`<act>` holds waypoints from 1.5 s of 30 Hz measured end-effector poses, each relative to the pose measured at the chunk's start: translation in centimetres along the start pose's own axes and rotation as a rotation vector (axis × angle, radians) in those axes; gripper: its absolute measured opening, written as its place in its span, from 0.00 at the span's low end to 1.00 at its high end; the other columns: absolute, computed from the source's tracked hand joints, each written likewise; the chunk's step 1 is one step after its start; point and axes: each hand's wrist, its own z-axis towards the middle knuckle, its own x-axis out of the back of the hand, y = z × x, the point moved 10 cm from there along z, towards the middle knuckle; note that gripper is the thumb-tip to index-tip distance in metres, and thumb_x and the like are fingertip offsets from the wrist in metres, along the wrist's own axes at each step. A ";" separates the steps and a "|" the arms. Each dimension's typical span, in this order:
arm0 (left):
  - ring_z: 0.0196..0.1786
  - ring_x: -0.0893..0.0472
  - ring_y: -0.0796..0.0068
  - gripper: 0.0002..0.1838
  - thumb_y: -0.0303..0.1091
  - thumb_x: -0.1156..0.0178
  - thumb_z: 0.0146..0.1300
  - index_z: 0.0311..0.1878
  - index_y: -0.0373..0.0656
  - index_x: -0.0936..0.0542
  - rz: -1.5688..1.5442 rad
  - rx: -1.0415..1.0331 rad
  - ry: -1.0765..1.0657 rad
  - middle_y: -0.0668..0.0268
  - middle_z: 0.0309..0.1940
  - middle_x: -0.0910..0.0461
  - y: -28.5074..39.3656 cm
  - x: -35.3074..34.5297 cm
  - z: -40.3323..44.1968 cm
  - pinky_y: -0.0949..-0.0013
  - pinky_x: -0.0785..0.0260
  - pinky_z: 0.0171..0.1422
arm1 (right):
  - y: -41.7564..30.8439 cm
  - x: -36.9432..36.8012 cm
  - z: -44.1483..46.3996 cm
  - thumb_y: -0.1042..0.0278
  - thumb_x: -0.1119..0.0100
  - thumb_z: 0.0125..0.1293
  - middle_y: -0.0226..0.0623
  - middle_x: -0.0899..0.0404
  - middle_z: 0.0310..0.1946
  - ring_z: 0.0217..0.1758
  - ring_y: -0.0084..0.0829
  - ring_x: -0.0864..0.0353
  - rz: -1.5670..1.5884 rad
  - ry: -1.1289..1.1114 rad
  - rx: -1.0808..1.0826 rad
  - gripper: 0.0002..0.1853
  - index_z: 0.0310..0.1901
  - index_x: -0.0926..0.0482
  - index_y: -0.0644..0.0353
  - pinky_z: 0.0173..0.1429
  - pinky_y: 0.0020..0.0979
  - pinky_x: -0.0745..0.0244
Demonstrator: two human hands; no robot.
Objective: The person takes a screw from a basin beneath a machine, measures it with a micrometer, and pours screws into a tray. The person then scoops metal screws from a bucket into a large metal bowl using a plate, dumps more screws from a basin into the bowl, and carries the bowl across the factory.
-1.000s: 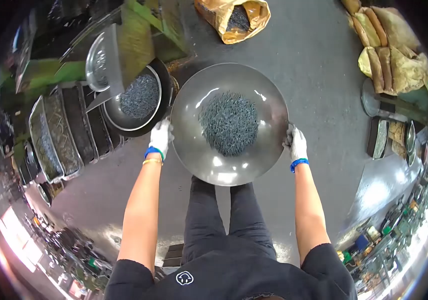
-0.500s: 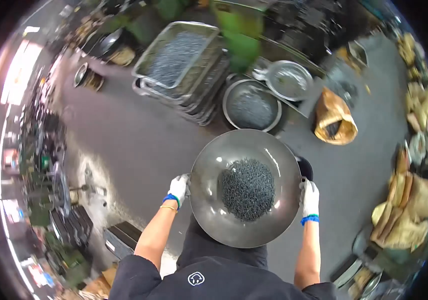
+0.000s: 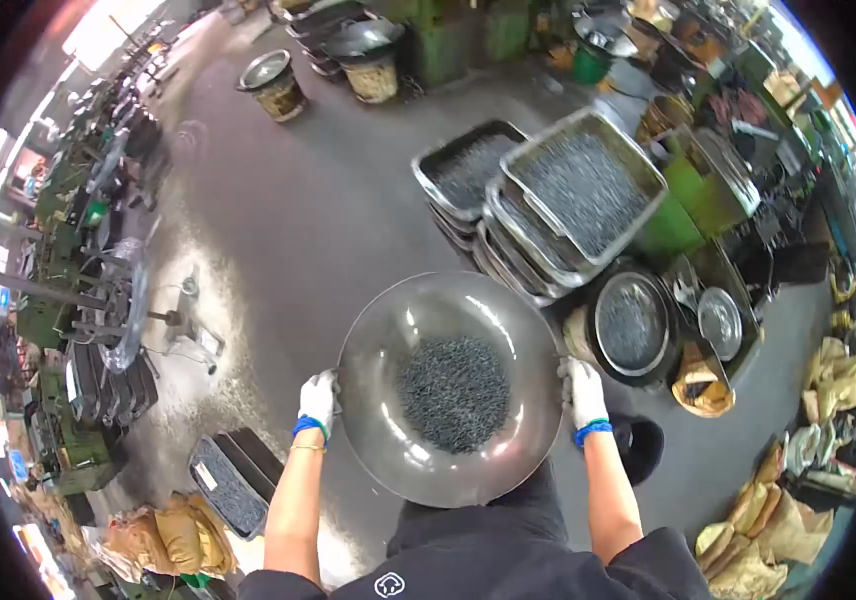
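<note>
A wide, round metal pan shaped like a wok is held level in front of my body. In its middle lies a heap of small dark metal pieces, too fine to name exactly. My left hand, in a white glove with a blue cuff, is closed on the pan's left rim. On the opposite rim my right hand, gloved the same way, is closed too. The fingertips of both hands are partly hidden by the rim.
Stacked trays of small metal pieces stand ahead to the right, beside a round basin. A paper bag and a black bucket are at my right. A long bin sits at my left; buckets stand farther off.
My view has turned to the left, so the trays, basin and paper bag now appear farther right. Both hands still hold the pan, which sits slightly farther left in view.
</note>
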 end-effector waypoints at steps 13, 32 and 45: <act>0.19 0.29 0.76 0.15 0.43 0.45 0.66 0.35 0.40 0.18 0.390 -0.274 0.235 0.67 0.20 0.24 27.2 14.6 18.2 0.67 0.37 0.25 | -10.6 -27.5 15.8 0.52 0.48 0.70 0.18 0.41 0.14 0.12 0.16 0.45 0.228 -0.259 -0.138 0.14 0.33 0.25 0.52 0.15 0.26 0.49; 0.15 0.34 0.76 0.16 0.46 0.44 0.67 0.31 0.44 0.26 0.724 -0.313 -0.303 0.69 0.18 0.31 58.1 -15.0 51.9 0.67 0.42 0.19 | -13.2 -35.4 31.1 0.53 0.51 0.74 0.17 0.41 0.14 0.11 0.17 0.45 0.760 0.237 -0.264 0.13 0.39 0.24 0.54 0.16 0.25 0.47; 0.42 0.13 0.55 0.11 0.31 0.43 0.60 0.36 0.39 0.13 2.760 -1.654 -0.874 0.51 0.37 0.14 64.1 -53.6 50.7 0.59 0.21 0.46 | -9.9 -43.4 36.4 0.55 0.55 0.76 0.15 0.44 0.11 0.10 0.19 0.48 1.335 0.171 -0.814 0.15 0.30 0.26 0.46 0.17 0.26 0.50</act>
